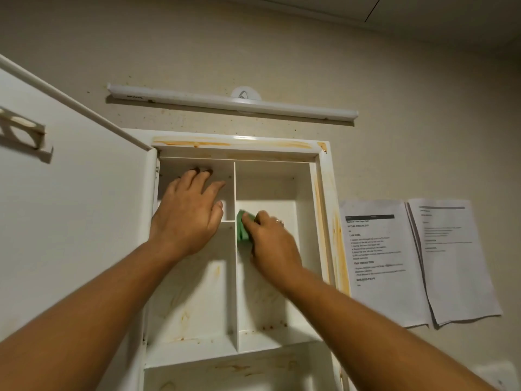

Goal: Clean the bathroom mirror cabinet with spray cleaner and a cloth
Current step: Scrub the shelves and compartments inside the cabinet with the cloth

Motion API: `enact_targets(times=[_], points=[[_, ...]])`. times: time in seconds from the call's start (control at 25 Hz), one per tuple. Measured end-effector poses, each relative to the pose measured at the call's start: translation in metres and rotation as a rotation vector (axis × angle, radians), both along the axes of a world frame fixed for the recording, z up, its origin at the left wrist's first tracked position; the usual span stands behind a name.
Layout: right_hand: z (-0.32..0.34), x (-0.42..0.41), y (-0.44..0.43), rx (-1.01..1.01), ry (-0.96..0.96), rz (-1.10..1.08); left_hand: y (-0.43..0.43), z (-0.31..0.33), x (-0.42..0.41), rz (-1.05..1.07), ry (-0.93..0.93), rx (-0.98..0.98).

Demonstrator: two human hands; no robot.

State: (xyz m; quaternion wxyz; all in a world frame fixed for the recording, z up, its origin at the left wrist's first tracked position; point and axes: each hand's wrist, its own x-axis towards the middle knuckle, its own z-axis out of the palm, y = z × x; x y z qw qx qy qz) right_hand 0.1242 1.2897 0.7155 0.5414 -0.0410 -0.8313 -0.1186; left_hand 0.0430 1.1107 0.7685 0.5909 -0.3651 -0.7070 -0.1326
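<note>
- Green cloth [242,228], bunched small, sits against the right face of the upright divider [234,277], about level with the short shelf in the left bay.
- The right hand [272,241] pinches it, fingers curled round the wad and pressing it to the panel.
- The left hand [187,213] is spread flat with straight fingers and holds nothing; its fingertips reach into the upper-left compartment, seemingly bracing against the mirror cabinet [318,193].
- The door [70,221] stands swung wide to the left.
- From where I stand, this step is wiping the divider. It would go better with the cloth opened out flatter, so more of it meets the panel, and worked top to bottom.
- Orange-brown stains [335,230] streak the frame's top and right edge, and specks dot the lower shelf floor; those likely need firmer, repeated passes.
- No spray bottle is visible from here.
</note>
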Motion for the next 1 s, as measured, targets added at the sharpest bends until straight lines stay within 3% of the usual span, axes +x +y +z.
enact_targets(times=[0.16, 0.28, 0.32, 0.36, 0.48, 0.56, 0.8, 1.0], points=[[-0.059, 0.007, 0.002, 0.053, -0.171, 0.049, 0.0, -0.001, 0.001, 0.021, -0.005, -0.005], [-0.054, 0.037, 0.005, 0.076, -0.456, 0.109, 0.0, -0.006, 0.004, 0.054, -0.044, -0.021], [-0.043, 0.047, 0.003, 0.061, -0.466, 0.128, -0.001, -0.006, 0.004, 0.066, -0.049, -0.02], [-0.027, 0.055, 0.001, 0.028, -0.388, 0.147, -0.001, -0.006, 0.004, 0.074, -0.054, -0.02], [0.035, 0.06, -0.003, 0.009, 0.087, 0.097, -0.001, -0.004, 0.004, 0.085, -0.069, -0.022], [0.051, 0.044, -0.006, 0.019, 0.212, 0.024, 0.0, -0.003, 0.004, 0.085, -0.076, -0.027], [-0.06, 0.002, 0.0, -0.056, -0.063, 0.133, 0.001, -0.004, 0.002, 0.095, -0.076, -0.023], [-0.073, 0.045, -0.001, -0.038, -0.577, 0.095, -0.002, -0.008, 0.005, 0.113, -0.107, -0.027]])
